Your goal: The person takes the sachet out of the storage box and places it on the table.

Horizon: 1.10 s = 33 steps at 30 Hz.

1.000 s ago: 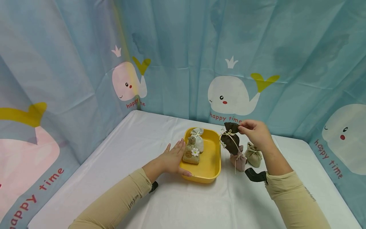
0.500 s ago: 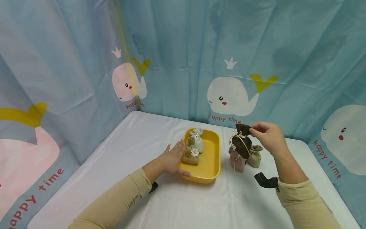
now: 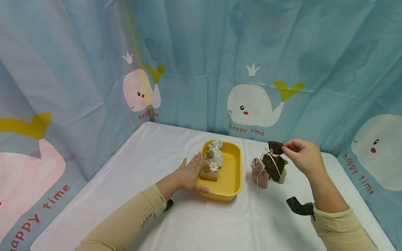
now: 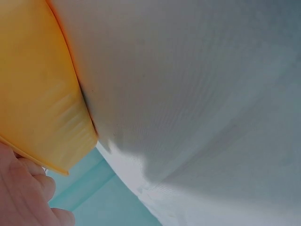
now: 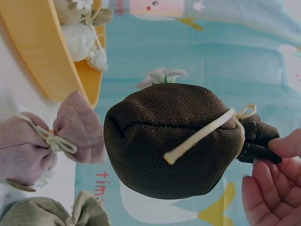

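Note:
My right hand [image 3: 304, 156] pinches the gathered top of a dark brown drawstring pouch [image 5: 174, 141], which hangs from thumb and fingers. A cream cord ties its neck, and a white flower shows on its far side. In the head view the brown pouch overlaps an olive-green pouch [image 3: 282, 177], with a pink pouch [image 3: 260, 176] just left of it. My left hand [image 3: 187, 175] rests with straight fingers along the left rim of a yellow tray [image 3: 232, 184]. Inside the tray's left side stand a tan pouch [image 3: 207, 171] with a white daisy and a whitish pouch [image 3: 218, 158].
A white cloth covers the table [image 3: 201, 226]. Behind it hangs a blue curtain [image 3: 191, 69] printed with whales, which also closes off both sides. Black camera mounts, one at the right wrist [image 3: 299, 206], stick out below the cuffs.
My right hand has carried the brown pouch to the right and slightly down, from over the pink pouch to in front of the olive-green one. The left hand and tray have stayed put.

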{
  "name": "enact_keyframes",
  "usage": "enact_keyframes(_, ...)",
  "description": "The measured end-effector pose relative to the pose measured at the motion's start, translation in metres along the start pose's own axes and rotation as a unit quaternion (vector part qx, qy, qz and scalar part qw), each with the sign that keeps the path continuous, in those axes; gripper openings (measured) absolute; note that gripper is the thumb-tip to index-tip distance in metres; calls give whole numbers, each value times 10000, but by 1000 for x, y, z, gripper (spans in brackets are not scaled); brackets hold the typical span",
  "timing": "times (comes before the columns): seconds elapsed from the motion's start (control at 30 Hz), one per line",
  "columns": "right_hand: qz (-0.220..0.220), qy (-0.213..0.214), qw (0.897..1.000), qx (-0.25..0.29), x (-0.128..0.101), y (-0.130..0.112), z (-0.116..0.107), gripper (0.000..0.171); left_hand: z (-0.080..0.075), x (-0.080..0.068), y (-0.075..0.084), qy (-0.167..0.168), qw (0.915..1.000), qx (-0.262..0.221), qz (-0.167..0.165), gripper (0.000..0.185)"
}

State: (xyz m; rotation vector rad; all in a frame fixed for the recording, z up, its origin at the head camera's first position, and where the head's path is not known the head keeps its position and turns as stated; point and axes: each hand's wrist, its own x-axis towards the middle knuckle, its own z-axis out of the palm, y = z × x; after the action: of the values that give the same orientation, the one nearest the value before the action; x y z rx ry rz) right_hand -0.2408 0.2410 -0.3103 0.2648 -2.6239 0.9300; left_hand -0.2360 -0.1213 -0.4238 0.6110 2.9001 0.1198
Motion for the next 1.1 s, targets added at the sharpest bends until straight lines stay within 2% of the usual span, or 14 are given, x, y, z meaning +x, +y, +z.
enact_keyframes(0.2,14,121,9999,-83,-8,6,-2,21,-1,-1,1,-28,10000,-22,-29,135)
enact_keyframes(0.5,341,45,9992,-186,-20,22,-1,21,0,0,0,-64,10000,-37,-42,136)
enact_keyframes(0.8,510,-91,9984,-226,-28,36,7,19,0,1,0,-36,10000,-27,-41,138)
enact_keyframes(1.1,458,-192,9984,-260,-31,50,18,15,1,2,-2,-54,10000,-56,-47,137)
